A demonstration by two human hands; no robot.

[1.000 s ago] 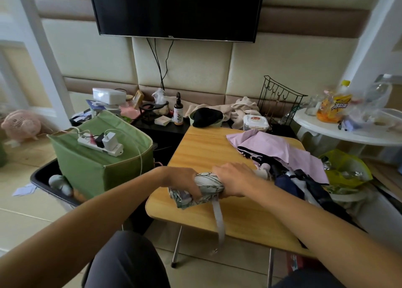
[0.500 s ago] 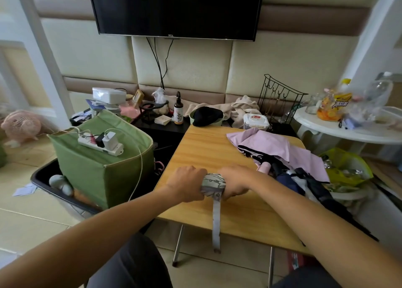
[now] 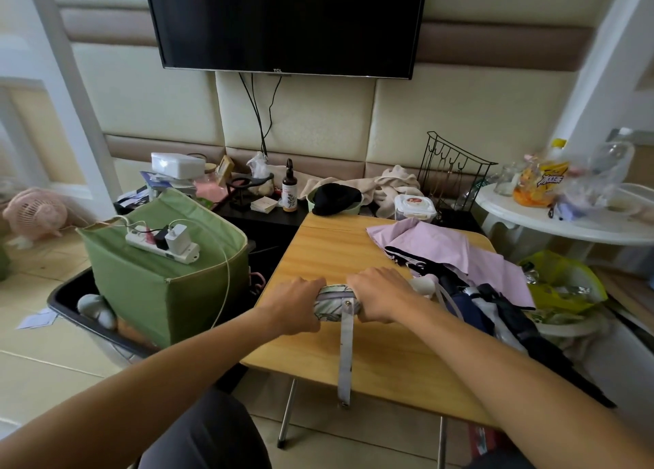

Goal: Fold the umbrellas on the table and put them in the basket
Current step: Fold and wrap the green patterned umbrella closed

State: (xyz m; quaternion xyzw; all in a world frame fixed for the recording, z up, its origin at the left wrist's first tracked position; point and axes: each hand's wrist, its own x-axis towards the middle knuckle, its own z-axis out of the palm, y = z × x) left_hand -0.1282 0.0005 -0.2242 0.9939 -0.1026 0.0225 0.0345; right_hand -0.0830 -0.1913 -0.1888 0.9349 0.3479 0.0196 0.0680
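On the counter (image 3: 371, 355), we are gripping the rolled umbrella (image 3: 336, 300) with both hands, left hand (image 3: 297, 304) and right hand (image 3: 380, 297); its loose strap (image 3: 346, 355) is hanging, so the roll may be unwinding.

A single view comes from a wide-angle camera worn on the person's head, looking forward and down. It sits close above the wooden table (image 3: 354, 256), whose near edge falls in the lower middle of the frame, and both forearms enter from the bottom corners and meet at the centre, where the left hand (image 3: 297, 305) and right hand (image 3: 380, 297) lie near the lens. The padded wall and the television (image 3: 283, 22) fill the top of the frame straight ahead. The wide lens bends the edges, so the green basket (image 3: 162, 273) at centre left and the white round table (image 3: 566, 220) at the right edge lean outward.
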